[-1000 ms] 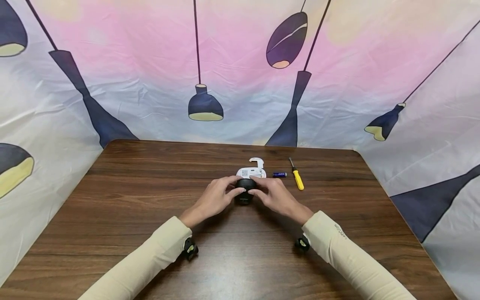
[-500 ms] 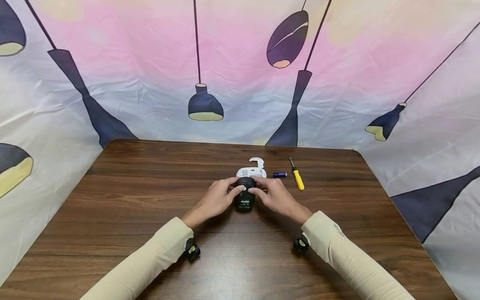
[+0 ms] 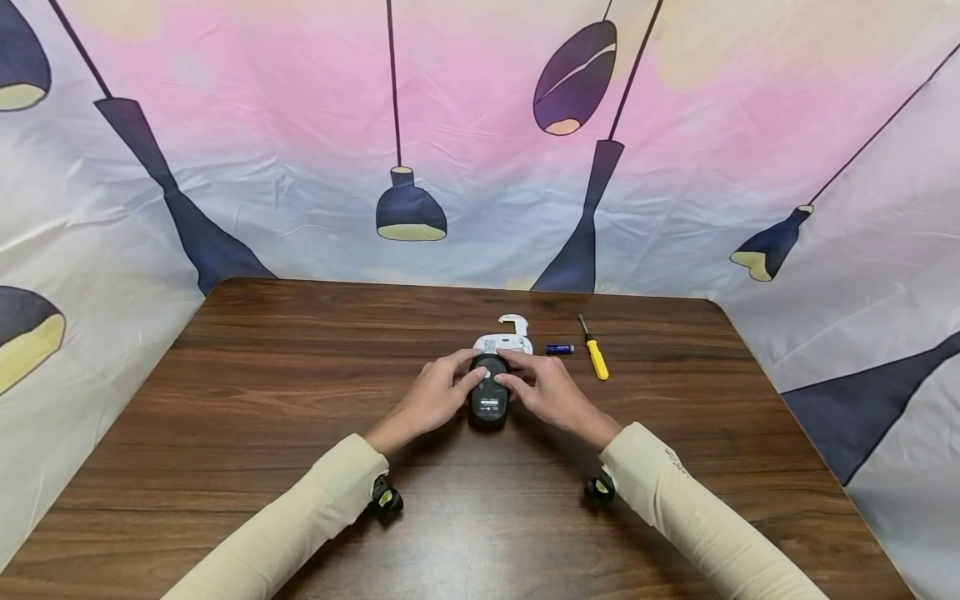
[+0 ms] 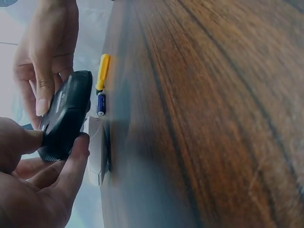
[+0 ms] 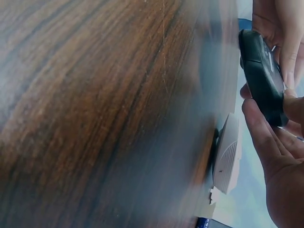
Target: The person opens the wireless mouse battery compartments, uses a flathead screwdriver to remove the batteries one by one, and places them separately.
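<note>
A black computer mouse (image 3: 489,407) is held above the table, its labelled underside facing up and tilted toward me. My left hand (image 3: 432,393) grips its left side, thumb on the underside and fingers beneath. From the other side my right hand (image 3: 553,392) grips it likewise, its thumb (image 4: 42,102) also on the underside. Just beyond lies a white mouse (image 3: 491,341), bottom up, seen edge-on in the left wrist view. Its loose white cover (image 3: 517,322) lies behind it. The fingers hide parts of both mice.
To the right of the white mouse lie a blue battery (image 3: 559,349) and a yellow-handled screwdriver (image 3: 597,360). The brown wooden table (image 3: 300,358) ends at a fabric backdrop (image 3: 315,167) printed with lamps.
The black mouse has tipped in both hands, so more of its labelled underside faces up and its near end reaches closer to me. The other objects stay put.
</note>
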A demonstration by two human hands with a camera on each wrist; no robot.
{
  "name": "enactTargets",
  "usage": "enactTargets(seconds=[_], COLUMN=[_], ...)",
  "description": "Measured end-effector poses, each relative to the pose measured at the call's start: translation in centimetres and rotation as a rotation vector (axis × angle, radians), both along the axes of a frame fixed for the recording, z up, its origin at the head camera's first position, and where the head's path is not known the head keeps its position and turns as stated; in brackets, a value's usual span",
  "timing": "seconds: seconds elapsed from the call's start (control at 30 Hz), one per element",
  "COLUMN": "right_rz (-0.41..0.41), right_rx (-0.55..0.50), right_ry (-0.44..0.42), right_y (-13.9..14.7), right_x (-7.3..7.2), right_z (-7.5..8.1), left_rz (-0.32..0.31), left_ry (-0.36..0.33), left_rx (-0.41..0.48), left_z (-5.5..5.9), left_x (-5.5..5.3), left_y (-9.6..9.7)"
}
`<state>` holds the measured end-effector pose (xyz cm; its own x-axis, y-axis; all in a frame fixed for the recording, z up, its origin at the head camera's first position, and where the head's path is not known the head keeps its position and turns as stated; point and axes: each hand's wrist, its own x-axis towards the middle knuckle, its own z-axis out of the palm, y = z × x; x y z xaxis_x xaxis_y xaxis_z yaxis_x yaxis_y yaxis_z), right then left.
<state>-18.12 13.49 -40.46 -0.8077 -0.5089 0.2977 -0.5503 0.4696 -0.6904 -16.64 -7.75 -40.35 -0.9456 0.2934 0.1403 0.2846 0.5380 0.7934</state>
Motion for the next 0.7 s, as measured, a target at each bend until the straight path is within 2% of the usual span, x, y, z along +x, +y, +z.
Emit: enactTargets(seconds=[0.13, 0.4, 0.53, 0.7], right_rz=[0.007, 0.018, 0.013, 0.017], right_rx=[-0.022, 0.004, 0.004, -0.003], right_ry=[-0.024, -0.074, -0.129, -0.192], right_y=[-0.05, -0.07, -0.18, -0.43], right_x=[-0.01, -0.29, -0.39, -0.37], right_z=[0.00, 0.11, 0.37, 0.75], left_rz=[0.008, 0.031, 0.040, 0.045], left_ry=[-0.032, -0.097, -0.142, -0.161], left_rx=[0.010, 0.044, 0.081, 0.111], left_z=[0.14, 0.21, 0.18, 0.10], left_x=[-0.02, -0.16, -0.26, -0.41], left_y=[0.05, 0.08, 0.14, 0.13])
